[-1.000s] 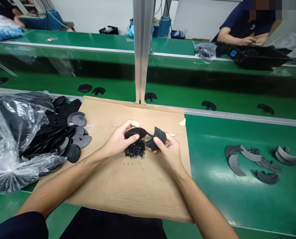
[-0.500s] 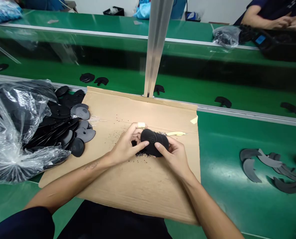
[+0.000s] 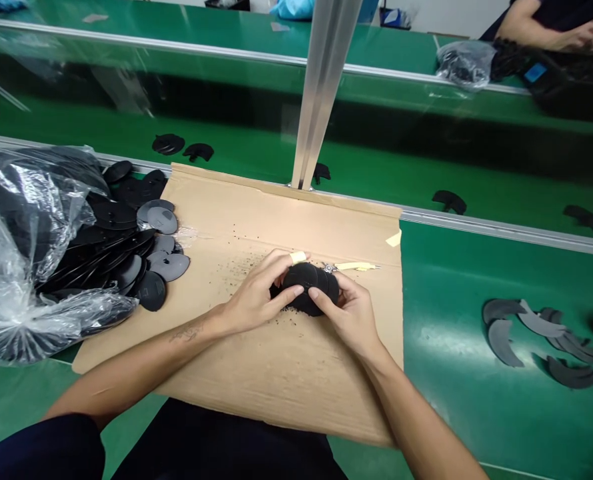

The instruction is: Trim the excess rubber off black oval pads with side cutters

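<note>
Head view: layered black pieces [image 3: 307, 275] sit between both hands [image 3: 254, 299], partly curled and gripping them.

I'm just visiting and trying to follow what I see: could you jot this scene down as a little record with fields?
Left hand: wears pale tape; holds overlapping black pieces
Right hand: holds the same black pieces; their number unclear
Near hands: scattered black bits on a cardboard sheet
Beyond right hand: slim yellow item, metallic end, kind unclear
Left side: clear plastic bag, rounded pieces heaped against it
Right side: curved dark pieces on a green worktop
Background: metal post; another person's hands at top right
</note>
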{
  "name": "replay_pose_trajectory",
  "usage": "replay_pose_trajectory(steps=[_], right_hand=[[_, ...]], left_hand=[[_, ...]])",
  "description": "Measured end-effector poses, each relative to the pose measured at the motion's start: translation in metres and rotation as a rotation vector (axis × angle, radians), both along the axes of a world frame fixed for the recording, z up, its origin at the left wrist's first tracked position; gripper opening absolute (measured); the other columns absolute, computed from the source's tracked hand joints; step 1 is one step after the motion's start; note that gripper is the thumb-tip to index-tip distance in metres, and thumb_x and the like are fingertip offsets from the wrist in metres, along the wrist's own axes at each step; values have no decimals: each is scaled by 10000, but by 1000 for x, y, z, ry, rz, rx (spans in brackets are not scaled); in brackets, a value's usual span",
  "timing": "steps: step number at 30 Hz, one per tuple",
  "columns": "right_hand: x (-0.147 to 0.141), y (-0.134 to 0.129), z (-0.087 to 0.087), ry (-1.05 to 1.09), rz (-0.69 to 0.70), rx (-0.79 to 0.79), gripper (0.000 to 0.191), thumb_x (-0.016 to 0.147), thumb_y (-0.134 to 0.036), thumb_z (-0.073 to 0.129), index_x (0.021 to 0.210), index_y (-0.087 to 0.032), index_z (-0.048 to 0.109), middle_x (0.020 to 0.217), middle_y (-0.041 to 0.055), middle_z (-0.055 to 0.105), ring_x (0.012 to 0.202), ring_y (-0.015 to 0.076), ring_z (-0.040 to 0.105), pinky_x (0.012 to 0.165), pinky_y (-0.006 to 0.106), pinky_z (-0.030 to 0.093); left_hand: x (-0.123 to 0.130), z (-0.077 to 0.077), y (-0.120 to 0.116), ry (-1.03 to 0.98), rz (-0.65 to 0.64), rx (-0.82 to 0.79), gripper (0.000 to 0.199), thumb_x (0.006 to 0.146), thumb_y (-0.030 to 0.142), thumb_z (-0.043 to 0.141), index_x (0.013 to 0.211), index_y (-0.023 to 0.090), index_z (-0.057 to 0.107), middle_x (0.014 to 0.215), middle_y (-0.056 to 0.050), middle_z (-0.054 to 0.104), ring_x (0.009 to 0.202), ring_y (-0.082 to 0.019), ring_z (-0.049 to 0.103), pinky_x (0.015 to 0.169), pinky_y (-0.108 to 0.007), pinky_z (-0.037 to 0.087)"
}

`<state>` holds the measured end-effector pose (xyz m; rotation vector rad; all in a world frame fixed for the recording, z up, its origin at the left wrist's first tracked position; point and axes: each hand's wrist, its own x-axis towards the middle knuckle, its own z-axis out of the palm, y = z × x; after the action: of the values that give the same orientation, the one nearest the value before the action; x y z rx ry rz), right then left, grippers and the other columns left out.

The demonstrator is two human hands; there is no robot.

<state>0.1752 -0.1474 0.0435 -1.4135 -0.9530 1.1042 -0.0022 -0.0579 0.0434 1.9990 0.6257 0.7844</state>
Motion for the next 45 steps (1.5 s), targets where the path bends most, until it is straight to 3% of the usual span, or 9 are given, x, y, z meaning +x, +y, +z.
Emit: replay_pose_trajectory(steps=[3, 9, 14, 17, 22, 29, 31, 38, 45], right_hand=[[-1, -1, 1, -5, -13, -1, 478, 789, -643, 831, 944, -203, 728, 855, 31, 660, 769, 211, 607, 654, 294, 549], [-4, -3, 2, 84, -29, 10, 474, 774, -614, 862, 973, -204, 731, 869, 32, 681, 776, 212, 627, 681, 299, 562], [-6, -3, -1, 72, -66, 53, 436, 776, -591, 870, 907, -209, 707, 821, 17, 640, 740, 189, 592, 642, 267, 528], [-8, -3, -1, 69, -50, 44, 455, 789, -611, 851, 914, -204, 690, 819, 20, 631, 738, 192, 593, 646, 272, 526], [-7, -4, 0, -30, 5, 102, 433, 868, -607, 783, 899, -197, 647, 765, 3, 582, 678, 170, 562, 603, 252, 494], [12, -4, 8, -470, 270, 314, 233, 1063, -391, 609, 962, -192, 676, 812, 11, 663, 694, 157, 614, 651, 251, 492], [15, -4, 7, -577, 291, 414, 144, 1074, -298, 594, 1034, -197, 688, 893, 27, 705, 747, 165, 660, 703, 260, 524], [10, -7, 2, -628, 197, 621, 120, 1045, -146, 589, 1117, -197, 670, 1035, 62, 734, 833, 180, 723, 743, 254, 590], [7, -6, 0, -712, 195, 611, 122, 1059, -168, 554, 1135, -200, 643, 979, 54, 737, 768, 173, 718, 687, 244, 593]], left_hand=[[2, -2, -2, -29, 14, -120, 379, 952, 350, 664, 1305, 220, 619, 1111, -71, 662, 841, -153, 599, 774, -268, 533], [6, -5, -8, -146, -9, -494, 435, 954, 376, 659, 1343, 213, 554, 1251, -94, 669, 1078, -198, 671, 845, -254, 568], [11, -10, -9, -179, 21, -638, 429, 858, 522, 752, 1047, 146, 667, 986, -68, 723, 897, -175, 680, 791, -250, 566], [14, -11, -9, -204, 48, -669, 452, 838, 546, 765, 992, 129, 683, 933, -65, 721, 851, -168, 673, 768, -248, 560], [9, -8, -8, -175, 1, -460, 336, 924, 457, 695, 979, 125, 700, 890, -54, 687, 819, -149, 639, 723, -232, 535], [-2, -2, -2, -68, -94, 303, 140, 1001, 222, 593, 1067, 137, 682, 943, -72, 689, 839, -148, 636, 735, -261, 535], [-3, -2, -1, -89, -106, 412, 194, 1000, 208, 598, 1165, 128, 658, 978, -89, 697, 870, -160, 647, 761, -283, 555], [-3, 7, 4, -212, -104, 258, 284, 931, 307, 723, 1149, 131, 676, 968, -74, 672, 875, -143, 644, 742, -248, 566], [-4, 9, 5, -194, -134, 365, 259, 1001, 255, 610, 1216, 113, 635, 984, -91, 659, 918, -165, 630, 782, -288, 563]])
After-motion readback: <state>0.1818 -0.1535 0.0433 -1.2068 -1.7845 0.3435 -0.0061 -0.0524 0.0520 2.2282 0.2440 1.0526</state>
